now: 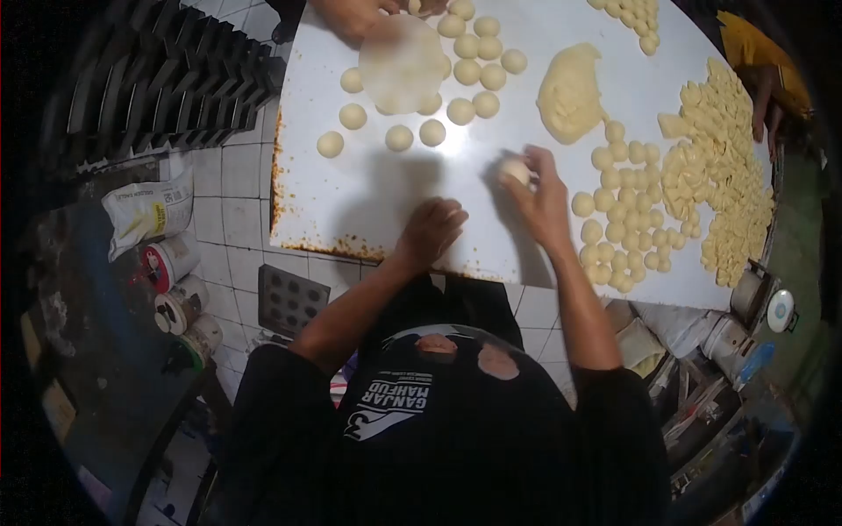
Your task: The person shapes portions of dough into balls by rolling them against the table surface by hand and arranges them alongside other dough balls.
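Observation:
My right hand (539, 197) is closed around a dough ball (516, 170) just above the white tabletop (478, 241). My left hand (430, 234) has its fingers curled in, low over the near part of the table. A small pale patch shows at its fingertips, but what it holds, if anything, is hidden. Beyond my hands lie several loose dough balls (432, 132). A large flat lump of dough (570, 95) rests farther back to the right. To the right of my right hand, many small dough balls (617, 213) sit close together.
Another person's hand (355, 17) is at a pale round sheet (402, 66) across the table. A heap of cut dough pieces (724, 167) covers the right side, near another person's hand (767, 101). Dark stacked trays (167, 74), a sack (151, 210) and buckets (171, 261) stand left.

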A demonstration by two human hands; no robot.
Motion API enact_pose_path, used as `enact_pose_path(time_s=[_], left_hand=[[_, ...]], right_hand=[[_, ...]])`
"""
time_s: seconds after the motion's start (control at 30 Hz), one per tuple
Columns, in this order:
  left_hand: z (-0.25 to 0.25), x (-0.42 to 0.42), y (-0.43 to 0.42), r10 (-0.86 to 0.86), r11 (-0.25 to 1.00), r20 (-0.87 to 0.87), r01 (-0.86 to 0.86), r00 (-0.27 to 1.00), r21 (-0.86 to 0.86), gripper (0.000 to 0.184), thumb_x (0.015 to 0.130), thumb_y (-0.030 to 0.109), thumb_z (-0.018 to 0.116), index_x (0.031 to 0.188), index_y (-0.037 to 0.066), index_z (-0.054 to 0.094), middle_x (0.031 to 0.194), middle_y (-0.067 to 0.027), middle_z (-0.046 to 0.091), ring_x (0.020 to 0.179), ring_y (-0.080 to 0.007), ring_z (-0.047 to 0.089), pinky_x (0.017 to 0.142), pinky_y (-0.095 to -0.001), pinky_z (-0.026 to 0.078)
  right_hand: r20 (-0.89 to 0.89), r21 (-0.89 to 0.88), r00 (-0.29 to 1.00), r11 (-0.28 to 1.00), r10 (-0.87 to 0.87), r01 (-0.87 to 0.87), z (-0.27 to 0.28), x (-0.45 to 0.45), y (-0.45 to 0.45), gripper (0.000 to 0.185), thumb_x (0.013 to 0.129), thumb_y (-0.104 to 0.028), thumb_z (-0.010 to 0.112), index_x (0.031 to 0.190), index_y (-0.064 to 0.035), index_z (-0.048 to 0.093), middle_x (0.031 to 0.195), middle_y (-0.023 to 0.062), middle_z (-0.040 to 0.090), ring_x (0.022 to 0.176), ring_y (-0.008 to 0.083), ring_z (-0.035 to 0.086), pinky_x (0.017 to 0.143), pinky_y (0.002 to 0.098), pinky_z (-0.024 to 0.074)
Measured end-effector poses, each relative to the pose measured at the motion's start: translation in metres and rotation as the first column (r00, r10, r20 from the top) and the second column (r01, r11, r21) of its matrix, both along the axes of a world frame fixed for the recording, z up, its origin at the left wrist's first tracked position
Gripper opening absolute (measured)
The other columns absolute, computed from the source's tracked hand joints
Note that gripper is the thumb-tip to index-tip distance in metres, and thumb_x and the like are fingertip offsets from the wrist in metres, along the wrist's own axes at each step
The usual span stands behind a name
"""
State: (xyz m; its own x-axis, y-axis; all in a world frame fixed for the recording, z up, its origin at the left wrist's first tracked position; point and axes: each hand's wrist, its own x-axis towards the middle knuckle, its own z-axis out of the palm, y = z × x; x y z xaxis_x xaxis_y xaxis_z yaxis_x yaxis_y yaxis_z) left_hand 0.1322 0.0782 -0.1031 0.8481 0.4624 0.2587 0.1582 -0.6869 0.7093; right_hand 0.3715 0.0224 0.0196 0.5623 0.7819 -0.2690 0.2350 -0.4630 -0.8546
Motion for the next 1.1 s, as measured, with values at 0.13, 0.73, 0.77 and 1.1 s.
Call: enact_pose_path(time_s=[0.13,0.73,0.77,1.1], left_hand=[[-0.021,-0.048,0.041,0.037,0.996,-0.058,-0.032,0.998,0.080,0.033,0.096,0.010,0.072,0.129,0.004,0.067,0.133,-0.0182,0.065,0.125,-0.0413,0.061,0.112,-0.0516,0.047],[0.014,0.200,-0.060,-0.211,0.977,-0.058,0.212,0.976,0.010,0.026,0.092,0.020,0.079,0.113,0.008,0.069,0.103,-0.0174,0.065,0.099,-0.0380,0.065,0.086,-0.0467,0.054],[0.031,0.155,-0.056,-0.149,0.989,-0.128,0.149,0.981,-0.011,0.022,0.091,0.019,0.079,0.107,0.007,0.069,0.100,-0.0159,0.067,0.097,-0.0378,0.066,0.088,-0.0471,0.055],[-0.028,0.051,-0.061,-0.081,0.985,-0.219,0.111,0.972,0.129,0.018,0.085,0.014,0.079,0.098,0.009,0.068,0.101,-0.0151,0.067,0.098,-0.0383,0.064,0.084,-0.0519,0.050]], right_hand=[[0.602,0.205,0.798,0.971,-0.028,-0.121,-0.099,-0.051,0.052,0.067,0.080,-0.033,0.093,0.127,-0.0001,0.060,0.125,0.0253,0.062,0.121,0.0470,0.056,0.105,0.0557,0.0452],[0.689,-0.064,0.725,0.996,0.003,0.057,-0.064,0.065,-0.198,0.031,0.086,-0.017,0.079,0.115,-0.0112,0.070,0.105,0.0117,0.068,0.101,0.0345,0.063,0.086,0.0481,0.0500],[0.667,-0.041,0.745,0.998,-0.003,0.041,-0.065,0.059,-0.199,0.030,0.086,-0.017,0.078,0.115,-0.0118,0.071,0.102,0.0114,0.068,0.100,0.0337,0.064,0.086,0.0477,0.0503],[0.790,-0.261,0.536,0.954,0.299,-0.148,-0.151,-0.035,-0.150,0.039,0.086,-0.036,0.079,0.107,-0.0041,0.072,0.114,0.0173,0.070,0.116,0.0371,0.064,0.099,0.0536,0.0514]])
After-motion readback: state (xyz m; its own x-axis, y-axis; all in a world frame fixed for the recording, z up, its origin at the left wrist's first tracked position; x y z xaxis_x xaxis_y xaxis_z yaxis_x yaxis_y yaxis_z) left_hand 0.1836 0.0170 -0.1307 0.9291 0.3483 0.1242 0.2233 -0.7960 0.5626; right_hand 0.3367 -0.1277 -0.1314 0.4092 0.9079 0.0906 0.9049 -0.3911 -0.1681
